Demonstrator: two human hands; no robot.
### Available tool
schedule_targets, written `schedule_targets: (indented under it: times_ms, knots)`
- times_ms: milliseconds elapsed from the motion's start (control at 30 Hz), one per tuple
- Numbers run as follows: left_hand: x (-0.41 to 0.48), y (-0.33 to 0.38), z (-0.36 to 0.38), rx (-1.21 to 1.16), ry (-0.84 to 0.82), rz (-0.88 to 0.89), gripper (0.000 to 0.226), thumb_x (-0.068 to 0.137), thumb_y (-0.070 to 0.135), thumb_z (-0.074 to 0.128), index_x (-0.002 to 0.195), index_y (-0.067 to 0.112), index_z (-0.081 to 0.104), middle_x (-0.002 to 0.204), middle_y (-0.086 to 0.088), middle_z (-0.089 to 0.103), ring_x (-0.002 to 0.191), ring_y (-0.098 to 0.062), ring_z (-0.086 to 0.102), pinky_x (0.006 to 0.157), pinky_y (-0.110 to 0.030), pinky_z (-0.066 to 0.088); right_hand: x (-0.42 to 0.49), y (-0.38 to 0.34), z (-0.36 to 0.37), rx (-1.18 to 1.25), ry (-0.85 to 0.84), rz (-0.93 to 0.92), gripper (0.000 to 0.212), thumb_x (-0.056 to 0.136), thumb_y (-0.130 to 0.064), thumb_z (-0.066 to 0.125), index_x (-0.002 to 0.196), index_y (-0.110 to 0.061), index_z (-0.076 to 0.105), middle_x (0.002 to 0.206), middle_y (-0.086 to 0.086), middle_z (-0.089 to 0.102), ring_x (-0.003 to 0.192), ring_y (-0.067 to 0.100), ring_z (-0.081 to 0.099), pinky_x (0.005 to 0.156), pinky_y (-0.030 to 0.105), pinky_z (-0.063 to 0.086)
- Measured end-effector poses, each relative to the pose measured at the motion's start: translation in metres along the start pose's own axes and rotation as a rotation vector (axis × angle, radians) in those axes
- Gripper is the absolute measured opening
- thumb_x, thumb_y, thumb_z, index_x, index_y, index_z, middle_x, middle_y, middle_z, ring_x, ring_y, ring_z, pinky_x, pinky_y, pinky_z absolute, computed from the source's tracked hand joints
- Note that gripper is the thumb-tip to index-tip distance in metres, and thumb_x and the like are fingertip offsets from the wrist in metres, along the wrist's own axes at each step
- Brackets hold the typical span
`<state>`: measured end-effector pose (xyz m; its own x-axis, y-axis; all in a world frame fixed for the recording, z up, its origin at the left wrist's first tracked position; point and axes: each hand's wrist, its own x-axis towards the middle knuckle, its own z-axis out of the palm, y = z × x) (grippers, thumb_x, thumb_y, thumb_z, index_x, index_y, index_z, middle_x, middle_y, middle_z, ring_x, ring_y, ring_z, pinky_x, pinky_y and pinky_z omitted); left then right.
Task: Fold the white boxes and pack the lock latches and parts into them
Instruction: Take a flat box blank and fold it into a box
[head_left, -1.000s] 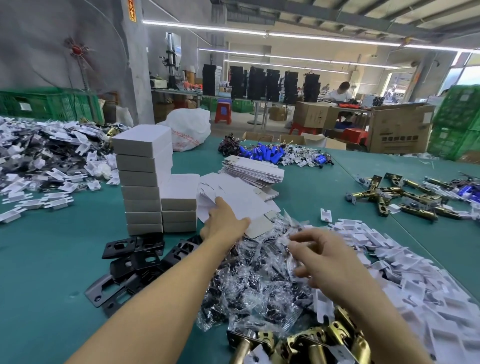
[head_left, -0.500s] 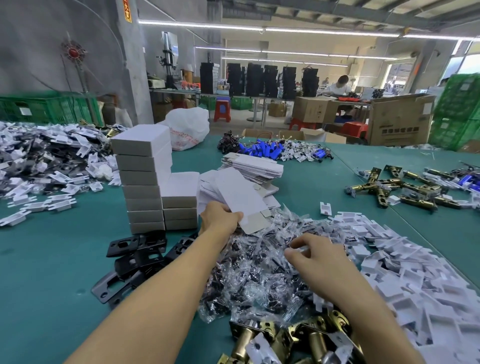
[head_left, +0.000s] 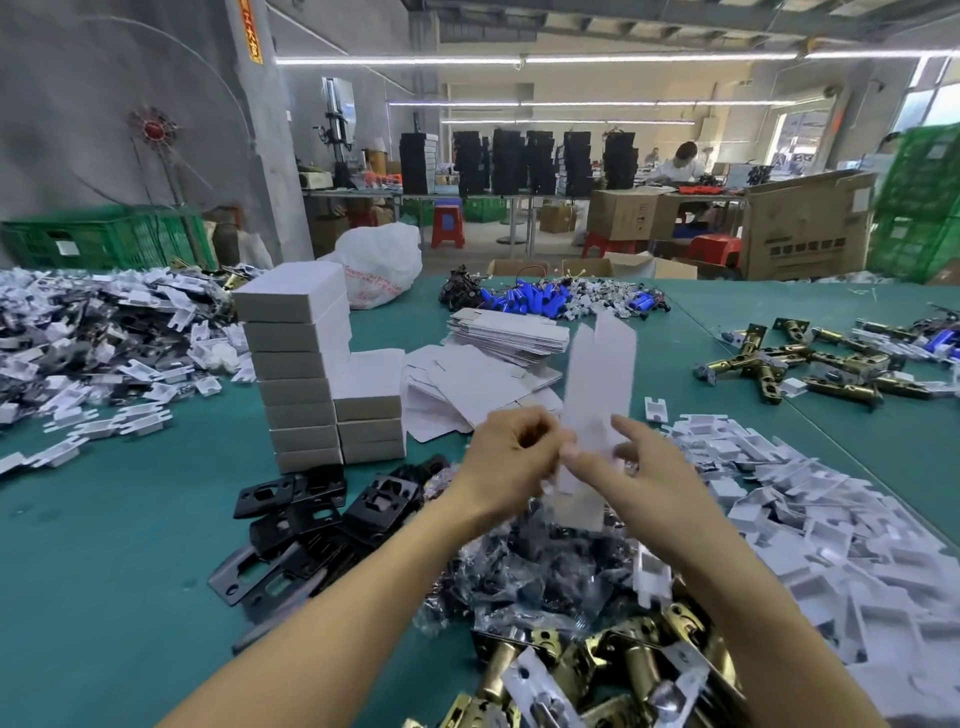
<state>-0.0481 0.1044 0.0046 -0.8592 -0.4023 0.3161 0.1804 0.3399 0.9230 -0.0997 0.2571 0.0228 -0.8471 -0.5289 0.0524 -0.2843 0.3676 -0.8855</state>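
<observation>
The left hand (head_left: 511, 457) and right hand (head_left: 641, 467) pinch a flat white cardboard box blank (head_left: 602, 374) with curled fingers, upright over clear-bagged black parts (head_left: 519, 566). A loose pinch or skewed fold could crease it crooked or drop it.

Factory floor — parts piles (head_left: 810, 525), cartons (head_left: 808, 228).

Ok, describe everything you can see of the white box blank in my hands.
The white box blank looks like thin cardboard, flat and unfolded, a long panel with a flap at its lower end. It stands nearly upright above the bagged parts, blurred by motion. The left hand pinches its lower left edge; the right hand holds the lower right.
</observation>
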Motion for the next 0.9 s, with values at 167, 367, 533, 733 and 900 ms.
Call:
schedule_targets:
  times_ms: [167, 367, 533, 733, 900]
  knots:
    - [-0.012, 0.006, -0.007, 0.030, -0.147, 0.134, 0.028, 0.096, 0.007, 0.061, 0.069, 0.010, 0.058, 0.056, 0.009, 0.051, 0.054, -0.007, 0.047, 0.055, -0.023, 0.043, -0.002, -0.007, -0.002, 0.283, -0.009, 0.012, 0.111, 0.052, -0.082, 0.068, 0.147, -0.043, 0.027, 0.152, 0.000, 0.039, 0.125, 0.017, 0.047, 0.092, 0.038, 0.039]
    - [-0.028, 0.008, -0.005, 0.119, -0.337, 0.118, 0.016, 0.088, 0.028, 0.075, 0.080, 0.029, 0.061, 0.074, 0.014, 0.063, 0.069, -0.003, 0.059, 0.068, -0.022, 0.051, -0.002, -0.004, 0.002, 0.279, 0.060, -0.024, 0.126, 0.041, -0.073, 0.077, 0.150, -0.037, 0.026, 0.141, 0.000, 0.051, 0.120, 0.016, 0.055, 0.101, 0.041, 0.045]
    - [-0.025, 0.009, -0.024, -0.261, -0.344, -0.130, 0.084, 0.058, 0.044, 0.090, 0.129, 0.026, 0.049, 0.128, -0.005, 0.062, 0.112, -0.009, 0.066, 0.091, -0.033, 0.056, -0.006, -0.009, 0.005, 0.265, 0.001, -0.048, 0.128, 0.040, -0.072, 0.080, 0.150, -0.043, 0.022, 0.125, -0.002, 0.060, 0.110, 0.013, 0.061, 0.081, 0.031, 0.049]
    - [-0.022, 0.012, -0.030, -0.484, -0.310, -0.106, 0.117, 0.052, 0.057, 0.094, 0.146, 0.040, 0.028, 0.138, -0.016, 0.059, 0.123, -0.036, 0.061, 0.105, -0.062, 0.044, -0.014, -0.016, 0.014, 0.219, -0.187, -0.189, 0.104, 0.049, -0.063, 0.083, 0.141, -0.049, 0.035, 0.112, -0.015, 0.066, 0.095, 0.000, 0.070, 0.069, 0.019, 0.056]
    - [-0.023, 0.013, -0.026, -0.389, -0.057, 0.025, 0.095, 0.055, 0.037, 0.089, 0.135, 0.050, 0.038, 0.133, 0.000, 0.061, 0.117, -0.013, 0.065, 0.088, -0.031, 0.057, -0.014, -0.014, 0.017, 0.283, -0.293, -0.262, 0.076, 0.064, -0.035, 0.086, 0.130, -0.051, 0.052, 0.127, -0.020, 0.064, 0.120, 0.004, 0.060, 0.097, 0.026, 0.051]
